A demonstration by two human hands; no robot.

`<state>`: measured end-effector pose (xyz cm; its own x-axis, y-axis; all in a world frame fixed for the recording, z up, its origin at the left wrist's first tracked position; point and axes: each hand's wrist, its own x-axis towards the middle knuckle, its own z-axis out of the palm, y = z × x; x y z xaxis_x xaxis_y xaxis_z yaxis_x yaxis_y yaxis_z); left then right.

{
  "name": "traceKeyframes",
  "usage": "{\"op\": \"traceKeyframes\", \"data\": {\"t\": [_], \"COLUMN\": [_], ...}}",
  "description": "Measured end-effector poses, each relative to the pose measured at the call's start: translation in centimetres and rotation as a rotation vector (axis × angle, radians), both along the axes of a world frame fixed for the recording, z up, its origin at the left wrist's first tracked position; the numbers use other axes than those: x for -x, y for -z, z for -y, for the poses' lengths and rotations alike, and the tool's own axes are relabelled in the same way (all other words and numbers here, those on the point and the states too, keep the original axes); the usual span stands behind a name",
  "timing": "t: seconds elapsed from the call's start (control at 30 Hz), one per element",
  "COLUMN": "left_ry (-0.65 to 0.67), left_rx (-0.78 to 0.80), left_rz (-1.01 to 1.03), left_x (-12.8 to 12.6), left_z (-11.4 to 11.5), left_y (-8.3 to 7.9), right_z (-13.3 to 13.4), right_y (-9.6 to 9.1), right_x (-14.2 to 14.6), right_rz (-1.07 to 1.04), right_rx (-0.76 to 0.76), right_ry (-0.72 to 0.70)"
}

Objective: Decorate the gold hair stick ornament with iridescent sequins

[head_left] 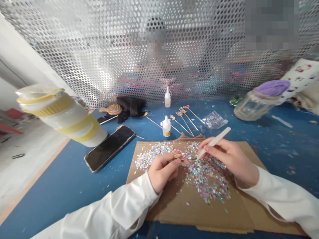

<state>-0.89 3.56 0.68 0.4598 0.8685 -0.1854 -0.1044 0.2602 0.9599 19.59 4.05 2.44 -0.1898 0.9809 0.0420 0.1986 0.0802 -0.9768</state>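
My left hand [163,172] pinches a thin stick topped with a small gold ornament [177,153], held just above a cardboard sheet [199,212]. My right hand [229,159] grips white tweezers [213,142], and their tips reach down close to the ornament. Multicoloured sequins [206,179] lie scattered in a broad heap on the cardboard under both hands. Several similar ornamented sticks [186,122] lie on the blue table beyond the cardboard. A small white glue bottle [166,126] stands among them.
A black phone [109,148] lies left of the cardboard, beside a white-and-yellow tumbler [62,114]. Farther back are a second bottle [167,98], a wooden brush [112,109], black cloth [130,108], a plastic bag [214,120] and a purple-lidded glass jar [259,101]. A perforated metal screen [99,56] stands behind, with a person beyond it.
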Motion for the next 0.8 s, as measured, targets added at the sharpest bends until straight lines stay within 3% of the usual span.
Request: {"op": "traceKeyframes", "data": {"t": [0.27,0.4,0.53,0.67,0.8], "left_ry": [-0.184,-0.156,-0.164,-0.162,-0.151], "left_rx": [0.092,0.072,0.062,0.026,-0.002], "left_rz": [0.045,0.061,0.036,0.013,-0.025], "left_x": [-0.4,-0.4,-0.3,-0.3,-0.3], "left_z": [-0.3,-0.2,-0.2,-0.1,0.0], "left_y": [0.6,0.9,1.1,1.1,0.9], "right_z": [1.5,1.5,-0.1,-1.3,-0.6], "right_y": [-3.0,-4.1,-3.8,-3.5,-4.5], "right_x": [-0.1,-0.6,-2.0,-3.0,-2.9], "right_rz": [-0.003,0.110,0.192,0.112,0.080], "right_rx": [-0.080,-0.146,-0.104,-0.020,-0.030], "right_ry": [-0.138,-0.011,0.050,0.113,0.129]}}
